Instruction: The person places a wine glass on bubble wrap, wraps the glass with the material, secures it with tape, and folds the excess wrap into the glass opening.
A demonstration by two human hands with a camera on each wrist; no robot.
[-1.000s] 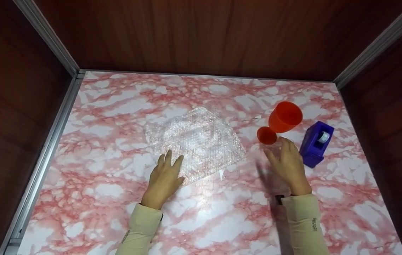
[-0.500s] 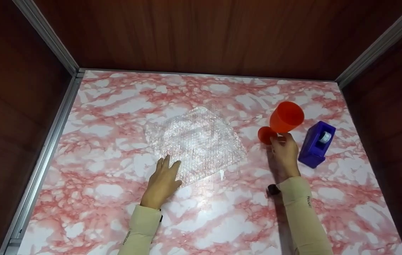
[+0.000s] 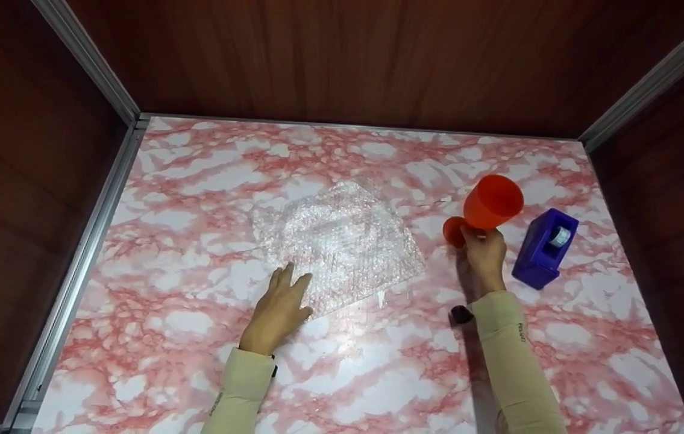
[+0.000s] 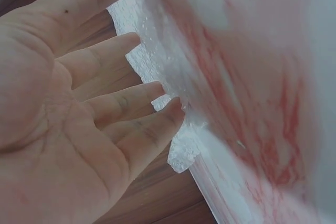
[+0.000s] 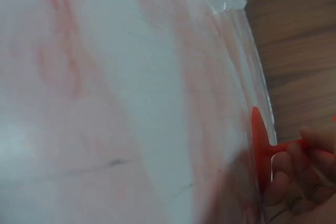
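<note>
An orange-red plastic goblet [image 3: 492,202] stands upright at the right of the table, its round foot seen below the cup. My right hand [image 3: 486,259] holds it by the stem, just under the cup. In the right wrist view, curled fingers [image 5: 296,169] are around the thin stem beside the goblet's flat foot [image 5: 260,142]. A sheet of clear bubble wrap [image 3: 354,241] lies flat at the middle. My left hand [image 3: 275,313] is at its near left edge, fingers spread and fairly straight. The left wrist view shows the palm with nothing in it.
A purple tape dispenser [image 3: 540,250] with a roll of tape stands right of the goblet. The table [image 3: 185,374] has a pink-and-white marbled top. Dark wood panels [image 3: 342,60] close it in at the back and both sides.
My right hand has moved left and forward to the goblet, and its fingers have closed round the stem. The left hand has stayed nearly still at the bubble wrap's edge.
</note>
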